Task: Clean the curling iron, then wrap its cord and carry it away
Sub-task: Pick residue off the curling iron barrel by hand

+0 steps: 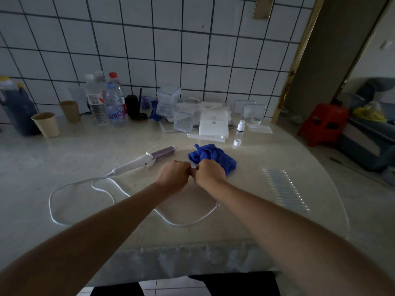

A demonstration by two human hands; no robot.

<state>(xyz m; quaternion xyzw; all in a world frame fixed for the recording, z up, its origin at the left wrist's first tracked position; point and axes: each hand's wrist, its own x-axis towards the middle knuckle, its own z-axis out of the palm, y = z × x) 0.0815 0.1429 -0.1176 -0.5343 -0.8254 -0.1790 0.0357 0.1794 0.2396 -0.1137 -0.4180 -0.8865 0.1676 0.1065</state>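
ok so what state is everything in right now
white-and-purple curling iron: lying flat on counter, untouched
white cord: unwrapped, sprawled in loose loops
crumpled blue cloth: bunched up, just apart from the iron
left hand: fist, nothing seen held
right hand: fist, touching left hand
tan paper cups: upright
clear plastic bottles: upright, capped

This is someone's home, a lived-in corner by a pale stone counter (277, 157) set against a white tiled wall (149, 50) with dark grout. Beyond the left grip (173, 174) and right grip (210, 171), household odds and ends line the wall: water bottles (116, 105), paper cups (46, 124), clear plastic boxes (167, 99) and a small white pill bottle (241, 125). Far left of the grips stands a dark jug (15, 107). Off to their right, past a gold-trimmed door frame (297, 60), a red plastic stool (324, 122) stands beside grey upholstered furniture (367, 146).
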